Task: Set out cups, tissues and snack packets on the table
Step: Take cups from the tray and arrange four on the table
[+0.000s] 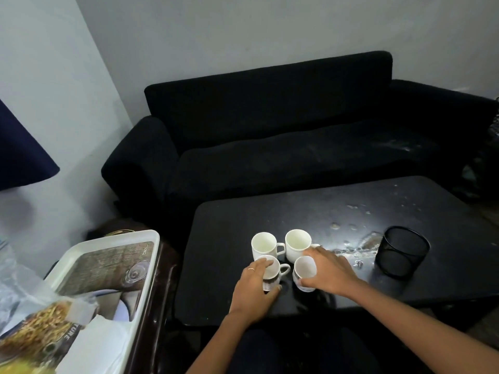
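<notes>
A snack packet (35, 333) printed with noodle-like strands is lying nearest the camera at the lower left, resting in a white tray (151, 238) beside white tissues (100, 344). On the black counter (229, 220), the near left cup (270, 271) is being held by the left hand (255, 290), whose grip is being curled round the cup's side, thumb at the base. Just beside it, the near right cup (304, 273) is being gripped by the right hand (330, 273), fingers being wrapped round its wall. Behind these, two more white cups are standing upright: the far left cup (266, 245) and the far right cup (297, 242), close together, handles being turned right. A black mesh basket (402, 252) is standing well apart to the right. A black sofa (270, 125) is sitting beyond the counter.
</notes>
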{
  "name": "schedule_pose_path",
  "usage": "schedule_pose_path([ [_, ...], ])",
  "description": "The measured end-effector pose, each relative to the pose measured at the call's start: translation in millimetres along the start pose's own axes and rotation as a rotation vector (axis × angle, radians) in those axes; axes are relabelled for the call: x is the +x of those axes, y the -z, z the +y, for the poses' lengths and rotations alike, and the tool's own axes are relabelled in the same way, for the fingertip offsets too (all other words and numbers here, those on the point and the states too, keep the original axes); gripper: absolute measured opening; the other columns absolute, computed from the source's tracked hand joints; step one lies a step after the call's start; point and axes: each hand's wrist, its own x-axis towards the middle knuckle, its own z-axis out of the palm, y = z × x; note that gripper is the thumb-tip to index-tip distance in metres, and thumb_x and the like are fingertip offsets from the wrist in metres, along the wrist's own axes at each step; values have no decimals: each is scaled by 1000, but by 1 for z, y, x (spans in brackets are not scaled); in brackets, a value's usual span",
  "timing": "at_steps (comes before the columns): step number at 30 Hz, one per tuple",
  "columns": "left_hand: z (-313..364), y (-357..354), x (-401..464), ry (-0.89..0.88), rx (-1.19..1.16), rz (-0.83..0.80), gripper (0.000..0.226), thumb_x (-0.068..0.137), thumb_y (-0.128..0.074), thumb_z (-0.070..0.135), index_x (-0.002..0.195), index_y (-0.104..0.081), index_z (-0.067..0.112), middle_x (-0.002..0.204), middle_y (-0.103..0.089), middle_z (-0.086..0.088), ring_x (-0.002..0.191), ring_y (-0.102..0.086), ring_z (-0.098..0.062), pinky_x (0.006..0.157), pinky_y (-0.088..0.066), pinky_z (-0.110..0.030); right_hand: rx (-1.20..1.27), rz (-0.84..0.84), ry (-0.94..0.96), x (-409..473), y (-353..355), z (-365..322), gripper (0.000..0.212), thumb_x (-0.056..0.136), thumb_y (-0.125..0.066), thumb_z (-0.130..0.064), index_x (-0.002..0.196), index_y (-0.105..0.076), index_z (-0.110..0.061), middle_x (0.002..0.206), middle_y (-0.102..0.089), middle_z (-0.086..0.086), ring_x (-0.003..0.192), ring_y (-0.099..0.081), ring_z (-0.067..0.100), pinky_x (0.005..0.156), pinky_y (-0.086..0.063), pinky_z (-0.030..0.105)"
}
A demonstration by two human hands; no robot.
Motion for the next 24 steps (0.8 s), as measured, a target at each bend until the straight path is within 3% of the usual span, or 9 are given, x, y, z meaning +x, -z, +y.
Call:
schedule_pose_path([
  [4, -3, 3, 5, -7, -37, 61, 42, 89, -57, 36, 129, -46, 34, 136, -42, 18, 118, -41, -5, 87, -38, -20, -9, 145, 12, 5, 8, -11, 43, 80, -52, -47, 118, -54, -26, 122, -58, -4, 113, -54, 20, 93, -40, 35],
  [7, -7, 7, 12, 17, -106, 115, 38, 92, -52, 29, 129, -46, 33, 134, -44, 15, 116, -43, -5, 87, -38, -20, -5, 224, 96, 16, 10, -22, 31, 87, -50, -36, 114, -58, -23, 119, -59, -4, 112, -53, 19, 89, -39, 33],
  [13, -18, 12, 33, 172, -325, 184, 27, 97, -45, 22, 120, -47, 37, 128, -50, 8, 105, -49, 3, 84, -37, -16, 15, 120, 226, 46, 6, -41, 37, 88, -53, -33, 124, -51, -26, 127, -48, -4, 121, -41, 17, 97, -29, 34],
  [18, -44, 10, 46, 281, -270, 119, 41, 101, -39, 23, 141, -39, 22, 144, -45, 4, 131, -41, -11, 107, -33, -28, -24, 36, 235, 74, 4, -52, 49, 86, -54, -29, 133, -42, -23, 136, -44, -1, 125, -41, 22, 102, -27, 37],
  [24, -63, 4, 64, 254, -2, 79, 49, 101, -37, 25, 149, -27, 20, 157, -26, 2, 146, -18, -15, 119, -18, -33, -61, -72, 247, 93, -2, -65, 64, 84, -55, -44, 140, -36, -20, 142, -42, 3, 129, -40, 24, 106, -25, 38],
])
